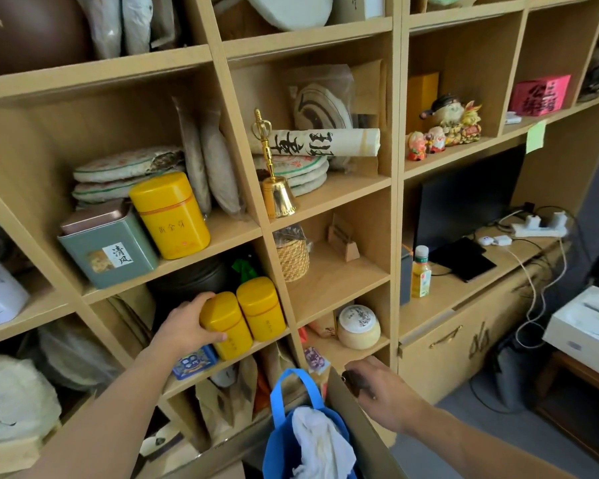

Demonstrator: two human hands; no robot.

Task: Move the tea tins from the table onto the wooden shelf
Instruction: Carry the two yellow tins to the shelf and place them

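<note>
Blue bag [284,440] with white cloth, nearest, below the wooden shelf [242,236]. Left hand [184,328]: fingers closed round a small yellow tin [227,326], set at the front edge of a lower compartment, touching a second small yellow tin [261,307] to its right. Right hand [377,385]: fingers curled on a brown board [357,430]. Larger yellow tin [172,214] and green tin [109,248] in the compartment above. Risk: held tin sits near the lip; released carelessly, it may tip off, or nudge its neighbour.
</note>
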